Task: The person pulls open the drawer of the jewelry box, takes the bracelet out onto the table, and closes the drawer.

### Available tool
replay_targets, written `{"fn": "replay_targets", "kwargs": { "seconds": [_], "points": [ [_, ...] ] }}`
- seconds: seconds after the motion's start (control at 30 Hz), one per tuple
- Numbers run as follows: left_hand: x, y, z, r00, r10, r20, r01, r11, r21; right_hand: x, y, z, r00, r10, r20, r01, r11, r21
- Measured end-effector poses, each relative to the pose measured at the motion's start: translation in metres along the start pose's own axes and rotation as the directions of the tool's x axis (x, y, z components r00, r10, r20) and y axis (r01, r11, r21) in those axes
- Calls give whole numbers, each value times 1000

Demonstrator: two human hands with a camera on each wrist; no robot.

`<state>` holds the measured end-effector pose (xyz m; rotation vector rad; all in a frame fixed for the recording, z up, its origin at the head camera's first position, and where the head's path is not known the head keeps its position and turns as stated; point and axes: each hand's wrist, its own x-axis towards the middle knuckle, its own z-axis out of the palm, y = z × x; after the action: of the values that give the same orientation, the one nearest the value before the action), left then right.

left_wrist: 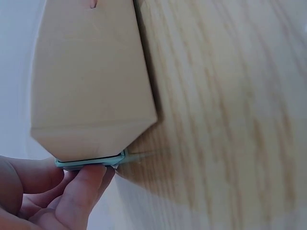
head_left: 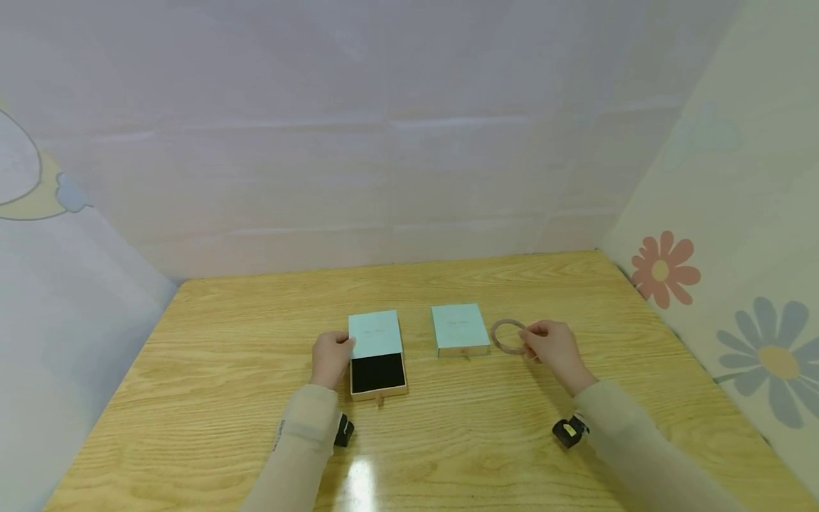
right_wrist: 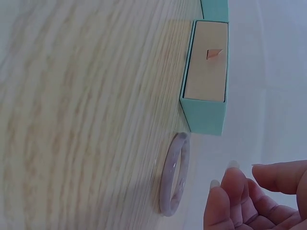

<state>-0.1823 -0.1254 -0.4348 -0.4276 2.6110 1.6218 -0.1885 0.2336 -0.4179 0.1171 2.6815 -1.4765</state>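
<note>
A pale teal drawer box [head_left: 374, 333] lies left of the table's middle, its black-lined drawer [head_left: 377, 372] pulled out toward me. With thumb and fingers, my left hand [head_left: 330, 358] grips the sleeve of this box by its left side. The left wrist view shows the drawer's cream side [left_wrist: 91, 86] close up. A greyish-lilac bangle [right_wrist: 167, 179] lies flat on the wood to the right. Just above its right side hovers my right hand [head_left: 553, 347], thumb and fingertips parted, with nothing held between them.
A second teal box [head_left: 459, 326] sits between the first box and the bangle, its drawer pushed in and a small ribbon tab [right_wrist: 214, 54] on its front. Pale fabric walls [head_left: 384, 142] stand behind and beside the wooden table [head_left: 461, 441].
</note>
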Motion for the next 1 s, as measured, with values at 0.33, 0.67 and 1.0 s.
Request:
{"fn": "replay_targets", "kwargs": {
  "seconds": [0.33,0.67,1.0],
  "points": [
    [1,1,0,1000,-8,-5,8,1000,-1,-6,-5,6,1000,-12,8,11,998,57],
    [1,0,0,1000,-2,-5,2,1000,-4,-12,-10,16,999,-28,17,27,996,82],
    [1,0,0,1000,7,-11,-7,1000,2,-12,-13,27,1000,-25,7,24,995,94]
  ]
}}
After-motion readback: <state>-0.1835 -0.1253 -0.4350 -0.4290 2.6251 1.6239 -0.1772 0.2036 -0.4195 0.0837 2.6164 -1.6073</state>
